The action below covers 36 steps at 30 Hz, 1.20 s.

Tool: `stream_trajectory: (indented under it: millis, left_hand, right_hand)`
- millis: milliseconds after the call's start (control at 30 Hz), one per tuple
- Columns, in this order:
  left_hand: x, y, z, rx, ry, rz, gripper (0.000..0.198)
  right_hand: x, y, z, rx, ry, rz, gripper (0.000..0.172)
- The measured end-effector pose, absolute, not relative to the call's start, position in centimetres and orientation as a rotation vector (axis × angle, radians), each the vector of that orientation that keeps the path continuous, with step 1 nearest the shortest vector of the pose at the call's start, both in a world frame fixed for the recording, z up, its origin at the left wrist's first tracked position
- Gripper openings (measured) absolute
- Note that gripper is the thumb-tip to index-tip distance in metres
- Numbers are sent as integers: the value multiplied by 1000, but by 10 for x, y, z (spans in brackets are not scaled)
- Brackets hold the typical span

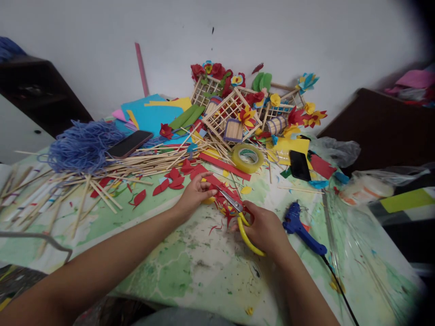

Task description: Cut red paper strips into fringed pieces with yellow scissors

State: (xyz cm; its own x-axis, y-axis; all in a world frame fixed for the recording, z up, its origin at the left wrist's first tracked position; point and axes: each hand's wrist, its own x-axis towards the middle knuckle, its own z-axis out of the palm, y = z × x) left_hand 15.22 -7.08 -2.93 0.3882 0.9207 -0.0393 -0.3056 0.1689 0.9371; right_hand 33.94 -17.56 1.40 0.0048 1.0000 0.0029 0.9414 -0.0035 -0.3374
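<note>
My right hand point(267, 226) is closed around the yellow handles of a pair of scissors point(234, 204). The blades point up and left, over a piece of red paper point(214, 180). My left hand point(194, 195) pinches the near edge of that paper, just left of the blade tips. Below the blades lie thin red paper scraps point(228, 219) and bits of yellow. Cut red petals point(175, 177) rest left of my left hand, and a long red paper strip point(226, 166) lies beyond it.
Stick frames with paper flowers point(234, 108) pile up against the wall. A tape roll point(248, 158) lies in front. To the left are blue yarn point(83, 147), a phone point(130, 144) and wooden sticks point(146, 164). A blue glue gun point(303, 229) and a dark phone point(299, 165) lie right.
</note>
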Motion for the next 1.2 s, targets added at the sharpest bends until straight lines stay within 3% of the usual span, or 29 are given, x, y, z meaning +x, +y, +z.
stream_trajectory:
  millis: [433,633,833,967,1200]
  left_hand:
    - [151,-71,-27,1070,747,989,61]
    - [153,-79,-23,1078,675,885,60]
    - [156,-90,-23,1158,596,680,68]
    - [157,-96,-25,1213,512,532,69]
    - [160,-100,-27,1259,498,508,61]
  right_hand:
    - [339,-176,14,-2011,-1985,434,32]
    - [341,-173,10,-2070,-1850,356,37]
    - [333,-173,-5,-1767,-1503,671,48]
    - [323,-173,-11,-1489,-1294,891,48]
    - [317,-174,-10,-1420,-1348,943,42]
